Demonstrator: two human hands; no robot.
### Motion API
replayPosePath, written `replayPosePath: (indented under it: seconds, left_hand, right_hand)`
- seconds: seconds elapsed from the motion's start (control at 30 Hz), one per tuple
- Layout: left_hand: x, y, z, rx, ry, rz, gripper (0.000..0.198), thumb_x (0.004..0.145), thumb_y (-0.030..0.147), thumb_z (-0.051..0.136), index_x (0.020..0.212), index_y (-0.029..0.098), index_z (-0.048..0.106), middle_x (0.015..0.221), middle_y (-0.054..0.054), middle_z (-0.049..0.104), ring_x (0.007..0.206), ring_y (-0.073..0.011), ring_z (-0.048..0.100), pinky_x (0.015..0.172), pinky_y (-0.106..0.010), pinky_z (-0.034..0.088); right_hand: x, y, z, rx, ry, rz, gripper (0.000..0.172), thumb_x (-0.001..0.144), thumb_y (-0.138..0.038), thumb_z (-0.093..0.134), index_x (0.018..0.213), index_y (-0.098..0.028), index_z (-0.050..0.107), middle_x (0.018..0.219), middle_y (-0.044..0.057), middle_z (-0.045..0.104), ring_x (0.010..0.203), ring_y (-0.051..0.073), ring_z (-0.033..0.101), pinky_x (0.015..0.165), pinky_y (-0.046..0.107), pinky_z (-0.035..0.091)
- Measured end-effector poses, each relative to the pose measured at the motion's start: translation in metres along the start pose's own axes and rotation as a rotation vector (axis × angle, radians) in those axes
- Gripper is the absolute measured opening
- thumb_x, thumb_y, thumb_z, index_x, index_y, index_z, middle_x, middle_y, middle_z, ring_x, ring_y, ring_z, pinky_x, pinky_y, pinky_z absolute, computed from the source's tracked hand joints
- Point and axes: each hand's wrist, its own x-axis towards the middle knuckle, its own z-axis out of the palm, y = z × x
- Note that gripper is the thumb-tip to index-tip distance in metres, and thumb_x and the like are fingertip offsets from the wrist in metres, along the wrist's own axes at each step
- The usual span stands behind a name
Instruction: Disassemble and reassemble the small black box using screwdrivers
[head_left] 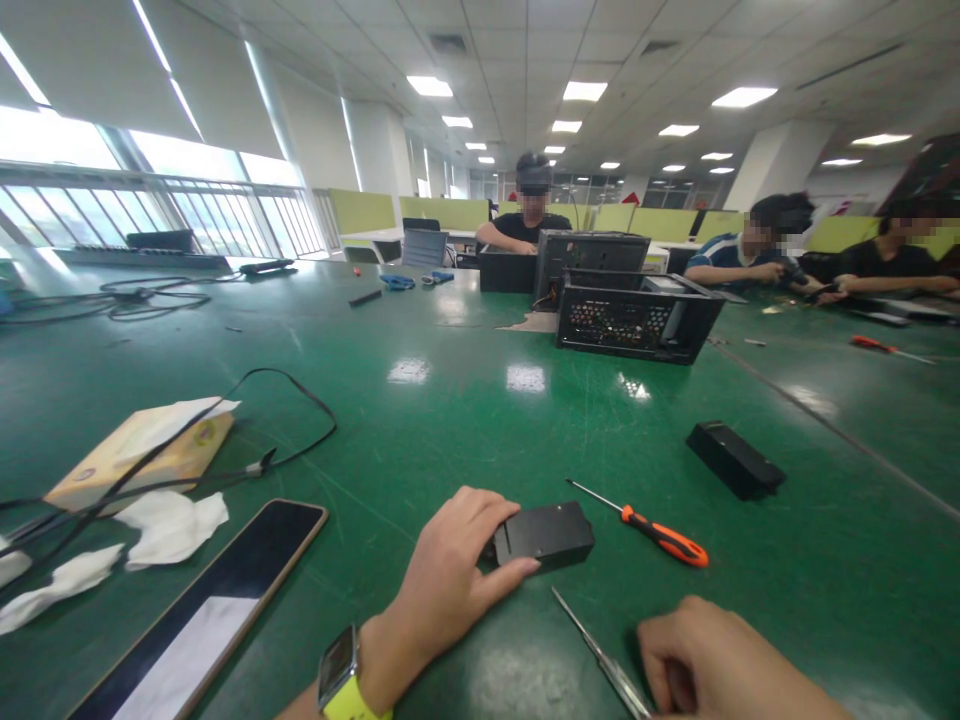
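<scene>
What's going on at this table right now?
At the green table, a person's left hand grips a small black box. Their right hand is curled by a slim metal tool; whether it grips it is unclear. An orange-handled screwdriver lies right of that box, and a second black box sits farther off. Other people sit across the table.

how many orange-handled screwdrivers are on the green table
2: one screwdriver lies just right of the black box in the left hand; the other screwdriver lies farther off, at the far right. More could be hidden behind the computer cases.
</scene>
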Motion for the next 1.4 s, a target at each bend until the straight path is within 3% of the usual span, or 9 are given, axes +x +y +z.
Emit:
replayPosePath:
  seconds: [0.1, 0.23, 0.4, 0.5, 0.6, 0.73, 0.87, 1.07, 1.4]
  left_hand:
    - [0.000, 0.001, 0.001, -0.008, -0.003, -0.004, 0.036, 0.087, 0.042, 0.067, 0.111, 0.016, 0.061, 0.101, -0.010, 0.065, 0.090, -0.0260, 0.060, 0.078, -0.041, 0.052]
    - [-0.002, 0.002, 0.001, 0.001, -0.006, -0.016, 0.035, 0.087, 0.041, 0.068, 0.111, 0.017, 0.062, 0.100, -0.010, 0.065, 0.090, -0.0256, 0.061, 0.077, -0.040, 0.053]
    - [-0.003, -0.003, -0.003, 0.026, 0.091, -0.024, 0.048, 0.085, 0.047, 0.068, 0.123, 0.019, 0.058, 0.108, -0.011, 0.063, 0.096, -0.0265, 0.061, 0.081, -0.040, 0.054]
    - [-0.004, -0.006, -0.006, 0.058, 0.194, -0.038, 0.042, 0.090, 0.043, 0.062, 0.125, 0.020, 0.055, 0.111, -0.012, 0.061, 0.100, -0.0269, 0.060, 0.084, -0.042, 0.053]
    - [-0.004, -0.006, -0.006, 0.045, 0.197, -0.042, 0.036, 0.092, 0.038, 0.059, 0.124, 0.020, 0.056, 0.111, -0.011, 0.060, 0.100, -0.0262, 0.059, 0.084, -0.041, 0.053]
    - [-0.004, -0.003, -0.003, 0.018, 0.154, -0.039, 0.034, 0.091, 0.032, 0.061, 0.122, 0.019, 0.057, 0.110, -0.011, 0.060, 0.099, -0.0254, 0.058, 0.084, -0.040, 0.053]
    - [-0.005, -0.002, -0.003, 0.025, 0.161, -0.033, 0.032, 0.090, 0.027, 0.062, 0.120, 0.018, 0.058, 0.108, -0.011, 0.060, 0.098, -0.0253, 0.059, 0.084, -0.040, 0.053]
    - [-0.004, -0.001, -0.002, 0.030, 0.157, -0.048, 0.031, 0.087, 0.025, 0.064, 0.118, 0.019, 0.060, 0.107, -0.010, 0.061, 0.098, -0.0250, 0.059, 0.084, -0.039, 0.053]
    - [-0.004, 0.000, -0.001, 0.016, 0.153, -0.044, 0.028, 0.086, 0.021, 0.064, 0.114, 0.019, 0.062, 0.106, -0.010, 0.060, 0.098, -0.0243, 0.059, 0.084, -0.039, 0.053]
  right_hand:
    - [0.016, -0.008, -0.011, -0.004, 0.265, -0.110, 0.020, 0.077, -0.039, 0.067, 0.087, -0.022, 0.067, 0.083, 0.002, 0.068, 0.076, 0.019, 0.062, 0.068, 0.028, 0.045]
    - [0.050, -0.027, -0.028, -0.068, 0.387, -0.415, 0.066, 0.072, -0.042, 0.076, 0.131, -0.022, 0.056, 0.134, 0.011, 0.057, 0.120, 0.028, 0.050, 0.100, 0.040, 0.040]
    - [0.077, -0.040, -0.041, -0.124, 0.241, -0.525, 0.040, 0.074, -0.036, 0.074, 0.110, -0.020, 0.069, 0.101, 0.005, 0.071, 0.094, 0.023, 0.062, 0.083, 0.034, 0.046]
    - [0.083, -0.020, -0.060, -0.091, 0.425, -0.344, 0.037, 0.077, -0.044, 0.069, 0.107, -0.022, 0.070, 0.101, 0.003, 0.072, 0.091, 0.020, 0.064, 0.081, 0.029, 0.047]
    - [0.092, 0.022, -0.084, -0.128, 0.712, 0.084, 0.049, 0.081, -0.059, 0.058, 0.110, -0.021, 0.071, 0.103, 0.008, 0.073, 0.092, 0.026, 0.066, 0.077, 0.032, 0.049]
    - [0.105, 0.075, -0.099, -0.200, 0.775, 0.384, 0.063, 0.083, -0.065, 0.047, 0.108, -0.013, 0.073, 0.090, 0.021, 0.072, 0.085, 0.040, 0.065, 0.063, 0.044, 0.047]
    - [0.110, 0.097, -0.093, -0.273, 0.702, 0.421, 0.062, 0.082, -0.067, 0.046, 0.101, -0.016, 0.076, 0.093, 0.021, 0.072, 0.094, 0.044, 0.062, 0.065, 0.046, 0.047]
    - [0.112, 0.100, -0.089, -0.321, 0.681, 0.400, 0.070, 0.085, -0.070, 0.041, 0.126, -0.018, 0.064, 0.111, 0.018, 0.069, 0.100, 0.039, 0.062, 0.072, 0.045, 0.048]
    - [0.111, 0.099, -0.092, -0.354, 0.682, 0.417, 0.064, 0.087, -0.067, 0.038, 0.113, -0.020, 0.074, 0.101, 0.020, 0.069, 0.093, 0.042, 0.063, 0.067, 0.048, 0.047]
